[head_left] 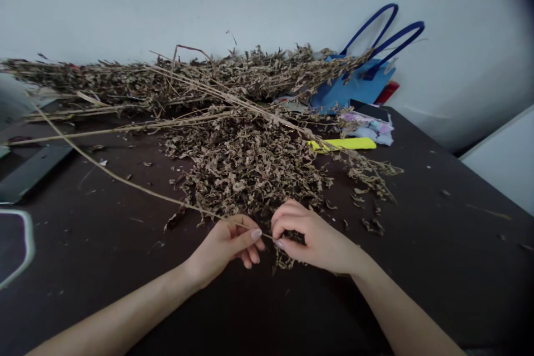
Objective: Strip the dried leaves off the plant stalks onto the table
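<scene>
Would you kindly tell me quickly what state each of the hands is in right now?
Left hand: closed, thumb and fingers pinching the long dry stem.
Right hand: closed at the fingertips, pinching the same stem.

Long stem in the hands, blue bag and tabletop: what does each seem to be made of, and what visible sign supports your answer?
Long stem: dried plant matter, matte; tan, thin and bowed.
Blue bag: perhaps fabric or coated paper, smooth; flat, evenly coloured side.
Tabletop: possibly wood or laminate, smooth; evenly dark brown, grain unclear.
</scene>
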### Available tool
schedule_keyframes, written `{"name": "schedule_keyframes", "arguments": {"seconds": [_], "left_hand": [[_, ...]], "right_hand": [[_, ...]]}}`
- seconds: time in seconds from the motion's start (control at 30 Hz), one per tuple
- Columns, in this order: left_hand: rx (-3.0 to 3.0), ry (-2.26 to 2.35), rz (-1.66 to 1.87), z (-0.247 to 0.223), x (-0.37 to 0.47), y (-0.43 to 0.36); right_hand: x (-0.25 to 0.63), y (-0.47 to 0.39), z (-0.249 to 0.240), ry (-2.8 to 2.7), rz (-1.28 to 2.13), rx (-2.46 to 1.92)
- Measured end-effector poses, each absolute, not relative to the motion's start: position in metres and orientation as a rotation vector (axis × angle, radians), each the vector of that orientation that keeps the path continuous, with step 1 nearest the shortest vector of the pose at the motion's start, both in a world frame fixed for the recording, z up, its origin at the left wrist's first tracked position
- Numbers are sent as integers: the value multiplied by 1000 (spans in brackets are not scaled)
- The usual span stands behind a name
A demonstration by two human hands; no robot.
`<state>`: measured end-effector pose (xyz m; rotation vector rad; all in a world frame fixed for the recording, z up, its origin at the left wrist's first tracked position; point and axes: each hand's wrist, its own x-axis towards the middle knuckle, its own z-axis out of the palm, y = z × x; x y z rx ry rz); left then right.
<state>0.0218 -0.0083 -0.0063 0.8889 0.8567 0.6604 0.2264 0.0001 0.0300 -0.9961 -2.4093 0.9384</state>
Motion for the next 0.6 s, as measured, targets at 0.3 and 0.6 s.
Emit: {"name": "schedule_keyframes", "arguments": {"seconds": [0.3,0.6], "left_hand": [[958,898,681,-5,22,-9],[987,939,694,-7,21,-6]], "right_hand": [[237,4,27,-2277,979,-1180],[245,-2,32,-2199,965,-1137]]}}
